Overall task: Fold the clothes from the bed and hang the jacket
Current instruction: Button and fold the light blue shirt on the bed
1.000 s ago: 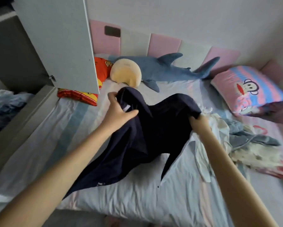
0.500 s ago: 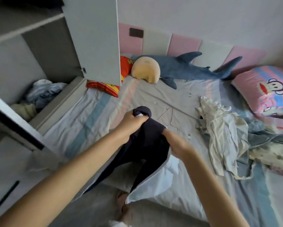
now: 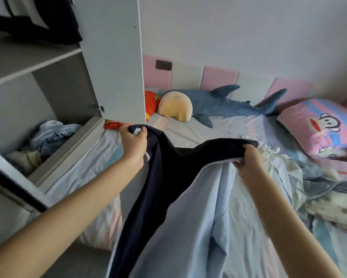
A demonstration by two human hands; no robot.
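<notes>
I hold a jacket (image 3: pixel 168 177), dark navy with a light blue panel, stretched above the bed (image 3: pixel 238 127). My left hand (image 3: pixel 133 144) grips its upper left edge near a white label. My right hand (image 3: pixel 248 161) grips the other end, where navy meets light blue. The jacket's lower part hangs down toward me. A heap of crumpled clothes (image 3: pixel 289 169), white and grey-blue, lies on the bed just right of my right hand.
An open wardrobe stands at the left, its door (image 3: pixel 116 61) jutting over the bed's edge, with bundled clothes (image 3: pixel 48 135) on a low shelf. A shark plush (image 3: pixel 224 105), a beige cushion (image 3: pixel 175 107) and a monkey pillow (image 3: pixel 325 127) lie along the headboard.
My hands have moved apart and lifted, spreading the jacket wide and showing its light blue panel. The view has swung left toward the wardrobe.
</notes>
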